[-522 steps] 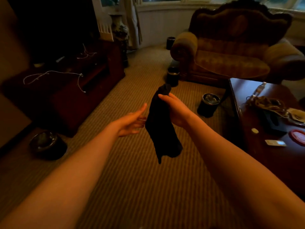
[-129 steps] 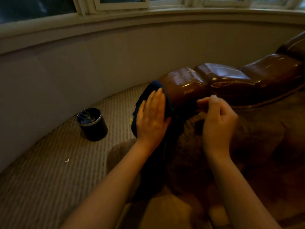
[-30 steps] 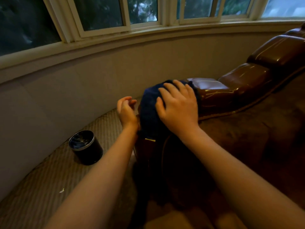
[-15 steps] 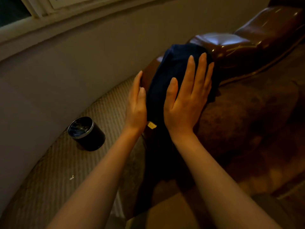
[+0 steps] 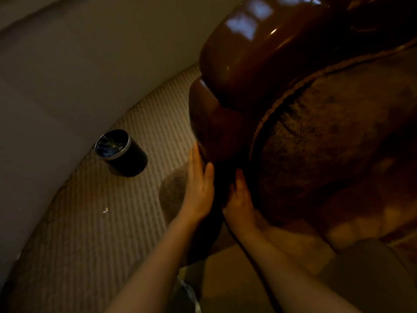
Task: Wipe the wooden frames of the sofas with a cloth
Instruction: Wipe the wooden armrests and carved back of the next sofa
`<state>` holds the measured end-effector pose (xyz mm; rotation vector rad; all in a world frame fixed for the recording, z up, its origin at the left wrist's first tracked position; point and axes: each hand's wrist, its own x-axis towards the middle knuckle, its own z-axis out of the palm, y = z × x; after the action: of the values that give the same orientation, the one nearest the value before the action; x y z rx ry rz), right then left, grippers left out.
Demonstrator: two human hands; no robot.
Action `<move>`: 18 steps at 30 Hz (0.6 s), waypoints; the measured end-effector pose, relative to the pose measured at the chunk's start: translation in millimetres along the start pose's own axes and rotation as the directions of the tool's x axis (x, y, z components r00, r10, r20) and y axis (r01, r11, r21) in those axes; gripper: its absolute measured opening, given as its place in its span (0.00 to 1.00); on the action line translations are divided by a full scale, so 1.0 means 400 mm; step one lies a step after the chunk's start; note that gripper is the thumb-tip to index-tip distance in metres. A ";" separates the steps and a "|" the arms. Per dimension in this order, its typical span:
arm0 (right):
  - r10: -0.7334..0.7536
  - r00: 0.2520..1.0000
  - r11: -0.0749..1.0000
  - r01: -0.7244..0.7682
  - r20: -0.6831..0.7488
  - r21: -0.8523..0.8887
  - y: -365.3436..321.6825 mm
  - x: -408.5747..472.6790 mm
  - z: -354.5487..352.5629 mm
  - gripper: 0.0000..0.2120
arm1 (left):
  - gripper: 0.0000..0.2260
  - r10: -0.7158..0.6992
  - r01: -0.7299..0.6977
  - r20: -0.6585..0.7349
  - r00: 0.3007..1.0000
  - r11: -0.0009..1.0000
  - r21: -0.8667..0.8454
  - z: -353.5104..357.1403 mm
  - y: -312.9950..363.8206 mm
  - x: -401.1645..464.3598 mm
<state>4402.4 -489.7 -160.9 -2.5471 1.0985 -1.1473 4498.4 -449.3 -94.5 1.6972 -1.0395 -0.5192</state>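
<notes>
The sofa's glossy brown wooden frame (image 5: 246,64) curves down from the top right to its lower end near the middle of the view. My left hand (image 5: 199,190) lies flat with straight fingers against the outer side of that lower end. My right hand (image 5: 240,202) is just beside it, fingers pointing up along the frame's inner side next to the plush upholstery (image 5: 327,150). A dark strip between the two hands looks like the dark cloth (image 5: 217,199); it is in shadow and hard to make out.
A black cylindrical bin (image 5: 121,152) with a silver rim stands on the ribbed beige carpet (image 5: 94,240) to the left. The pale curved wall (image 5: 85,55) runs close behind the sofa. A small light scrap (image 5: 105,210) lies on the carpet.
Both hands have slid down from the top of the frame's end to its lower side, taking the cloth with them. The view has tilted down and closer.
</notes>
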 end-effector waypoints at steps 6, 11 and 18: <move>0.297 0.822 0.948 -0.313 0.486 -0.051 0.005 -0.073 -0.039 0.33 | 0.28 -0.152 0.156 0.155 0.976 0.988 -0.016 0.028 -0.050 -0.036; 0.295 0.800 0.950 -0.304 0.523 -0.071 -0.024 -0.054 -0.058 0.26 | 0.12 -0.227 0.214 0.185 0.956 0.973 0.087 0.020 -0.058 -0.069; 0.550 0.731 0.770 -0.631 0.403 0.093 -0.054 0.052 -0.109 0.10 | 0.08 -0.509 0.496 0.088 0.856 0.858 0.135 -0.015 0.030 -0.048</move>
<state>4393.3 -481.0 -109.6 -1.8821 1.4331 -0.5690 4487.9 -431.2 -84.0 2.0661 -0.7032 -0.9265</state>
